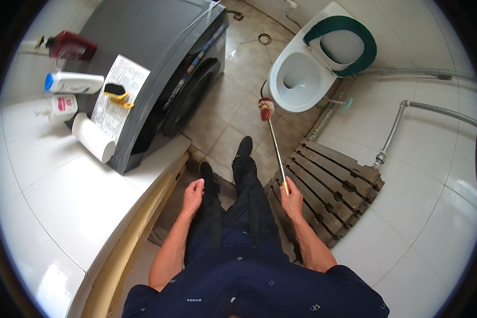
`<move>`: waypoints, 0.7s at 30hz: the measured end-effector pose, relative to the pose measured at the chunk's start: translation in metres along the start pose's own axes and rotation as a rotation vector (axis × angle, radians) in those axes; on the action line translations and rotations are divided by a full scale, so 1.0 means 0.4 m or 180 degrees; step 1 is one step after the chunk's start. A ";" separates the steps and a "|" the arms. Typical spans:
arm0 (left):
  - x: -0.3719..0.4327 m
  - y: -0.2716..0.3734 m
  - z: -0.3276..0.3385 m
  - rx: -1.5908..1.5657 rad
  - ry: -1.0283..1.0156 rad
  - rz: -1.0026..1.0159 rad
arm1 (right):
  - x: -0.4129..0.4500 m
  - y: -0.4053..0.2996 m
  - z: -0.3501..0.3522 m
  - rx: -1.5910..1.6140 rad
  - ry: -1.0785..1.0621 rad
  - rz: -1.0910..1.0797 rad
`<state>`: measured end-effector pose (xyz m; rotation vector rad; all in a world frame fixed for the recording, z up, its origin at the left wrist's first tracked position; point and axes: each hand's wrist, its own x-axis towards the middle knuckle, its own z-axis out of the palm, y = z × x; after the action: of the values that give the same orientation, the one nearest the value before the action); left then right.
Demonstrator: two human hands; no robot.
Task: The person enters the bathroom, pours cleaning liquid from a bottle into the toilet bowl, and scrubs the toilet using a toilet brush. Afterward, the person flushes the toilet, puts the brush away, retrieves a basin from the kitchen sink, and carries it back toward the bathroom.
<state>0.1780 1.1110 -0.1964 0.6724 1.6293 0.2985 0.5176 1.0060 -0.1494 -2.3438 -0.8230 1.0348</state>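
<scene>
My right hand grips the yellow end of a long-handled toilet brush. Its metal shaft points forward, and the red-and-white bristle head is just outside the front rim of the white toilet bowl; I cannot tell whether they touch. The toilet's dark green seat cover is on the raised seat. My left hand hangs loosely curled in front of my left leg, with nothing visible in it.
To the left stands a dark grey front-loading washing machine, bearing a printed sheet, a yellow-handled scrub brush and bottles. A slatted board lies right. Metal pipes follow the wall. A floor drain lies ahead.
</scene>
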 end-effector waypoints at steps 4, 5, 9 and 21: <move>-0.018 -0.061 -0.081 -0.0029 0.0115 -0.0037 | 0.059 0.023 0.081 -0.0291 0.0229 -0.0022; -0.020 -0.076 -0.100 -0.0028 0.0146 -0.0026 | 0.080 0.033 0.104 -0.0299 0.0240 0.0002; -0.029 -0.142 -0.177 -0.0007 0.0273 -0.0065 | 0.141 0.063 0.213 -0.0340 0.0262 -0.0112; 0.007 -0.342 -0.169 0.0048 0.0407 -0.0451 | 0.443 0.238 0.398 -0.0730 0.0423 -0.0171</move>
<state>0.0780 1.0160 -0.2620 0.5552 1.7933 0.2299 0.5230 1.0813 -0.3945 -2.5326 -0.9923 0.7887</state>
